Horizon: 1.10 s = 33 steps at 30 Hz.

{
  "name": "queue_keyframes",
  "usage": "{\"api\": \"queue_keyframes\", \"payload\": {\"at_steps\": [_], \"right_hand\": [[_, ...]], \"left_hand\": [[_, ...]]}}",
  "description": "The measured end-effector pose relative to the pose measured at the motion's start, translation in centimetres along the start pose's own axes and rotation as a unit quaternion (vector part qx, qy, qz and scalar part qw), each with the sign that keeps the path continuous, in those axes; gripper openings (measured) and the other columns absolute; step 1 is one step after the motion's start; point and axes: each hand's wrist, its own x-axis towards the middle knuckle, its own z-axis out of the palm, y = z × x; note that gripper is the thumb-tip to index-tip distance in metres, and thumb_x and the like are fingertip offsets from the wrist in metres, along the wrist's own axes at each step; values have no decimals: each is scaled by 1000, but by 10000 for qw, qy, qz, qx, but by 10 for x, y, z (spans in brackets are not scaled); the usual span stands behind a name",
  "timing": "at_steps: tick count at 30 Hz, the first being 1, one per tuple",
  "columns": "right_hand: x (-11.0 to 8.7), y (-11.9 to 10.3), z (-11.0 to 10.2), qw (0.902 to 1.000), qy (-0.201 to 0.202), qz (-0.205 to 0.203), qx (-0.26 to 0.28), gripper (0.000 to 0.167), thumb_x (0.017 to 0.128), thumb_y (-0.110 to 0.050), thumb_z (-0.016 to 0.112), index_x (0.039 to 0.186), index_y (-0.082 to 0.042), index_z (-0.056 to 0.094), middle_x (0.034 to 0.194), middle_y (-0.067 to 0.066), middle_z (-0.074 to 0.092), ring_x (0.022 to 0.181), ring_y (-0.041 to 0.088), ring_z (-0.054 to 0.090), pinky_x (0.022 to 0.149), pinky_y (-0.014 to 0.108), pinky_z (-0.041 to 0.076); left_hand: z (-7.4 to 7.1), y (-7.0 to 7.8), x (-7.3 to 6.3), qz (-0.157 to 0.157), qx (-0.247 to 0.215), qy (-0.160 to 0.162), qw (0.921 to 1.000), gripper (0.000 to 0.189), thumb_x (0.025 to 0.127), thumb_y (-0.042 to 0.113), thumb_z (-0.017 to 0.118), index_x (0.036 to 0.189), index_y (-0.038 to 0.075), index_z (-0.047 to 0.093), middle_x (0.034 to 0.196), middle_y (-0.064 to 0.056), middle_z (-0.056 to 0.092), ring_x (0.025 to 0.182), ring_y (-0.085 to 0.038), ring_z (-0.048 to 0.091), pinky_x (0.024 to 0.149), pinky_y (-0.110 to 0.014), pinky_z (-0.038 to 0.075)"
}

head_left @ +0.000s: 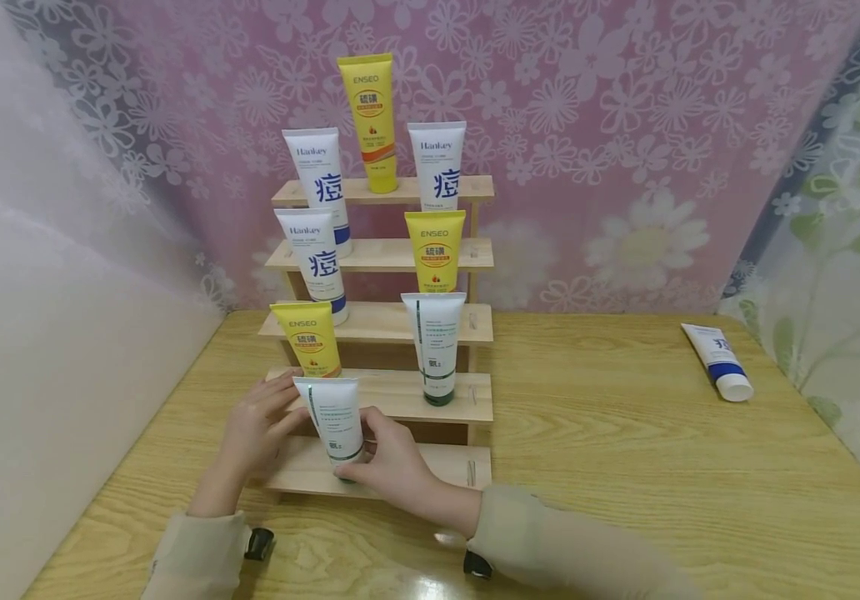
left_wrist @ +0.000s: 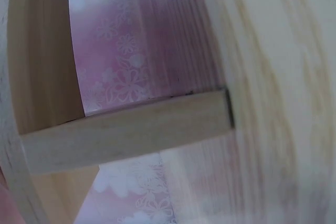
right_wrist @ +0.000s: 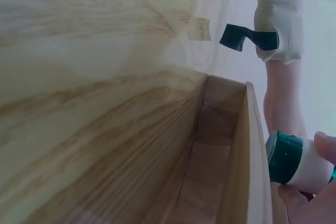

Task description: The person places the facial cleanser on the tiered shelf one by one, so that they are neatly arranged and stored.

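Note:
In the head view my right hand grips the lower part of a white squeeze tube with green print, low over the bottom step of a wooden tiered stand. The tube's dark green cap shows in the right wrist view, beside the step's edge, with thumb and fingers around the tube. My left hand is at the stand's left side, fingers extended toward the tube's left edge and just below a yellow tube. Only wooden parts of the stand and flowered backdrop appear in the left wrist view.
Higher steps carry another green-capped white tube, a yellow tube, a yellow tube on top, and several blue-and-white tubes. One more blue-and-white tube lies on the wooden table at the right.

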Motion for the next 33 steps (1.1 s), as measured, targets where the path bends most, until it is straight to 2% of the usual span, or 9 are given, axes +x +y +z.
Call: {"api": "queue_keyframes", "payload": {"at_steps": [5, 15, 24, 33], "right_hand": [[6, 1, 8, 9999, 27, 42, -111, 51, 67, -5, 77, 110, -6, 49, 106, 3, 57, 99, 11, 54, 80, 17, 45], [12, 5, 16, 9985, 51, 37, -539, 49, 67, -10, 78, 108, -9, 50, 102, -2, 58, 93, 5, 52, 78, 19, 45], [14, 4, 21, 9983, 7, 13, -588, 49, 66, -9, 78, 107, -9, 52, 103, -2, 58, 93, 4, 52, 77, 19, 45], [16, 4, 23, 9980, -38, -64, -623, 50, 67, -8, 77, 109, -9, 50, 107, -2, 57, 97, 4, 51, 81, 19, 44]], "left_hand": [[2, -2, 0, -3, -28, -9, 10000, 27, 77, 19, 69, 100, 5, 67, 115, -10, 58, 109, -28, 50, 101, -46, 25], [2, -2, 0, -36, -69, 42, 10000, 25, 76, 23, 69, 96, 8, 68, 115, -9, 58, 110, -25, 50, 101, -45, 26], [1, 1, 0, -91, 15, -9, 10000, 36, 76, 22, 68, 106, 2, 63, 119, -10, 55, 112, -25, 49, 103, -40, 24], [1, 2, 0, -130, 117, -18, 9998, 36, 76, 20, 69, 107, 3, 63, 119, -10, 55, 112, -26, 49, 103, -40, 25]]}}
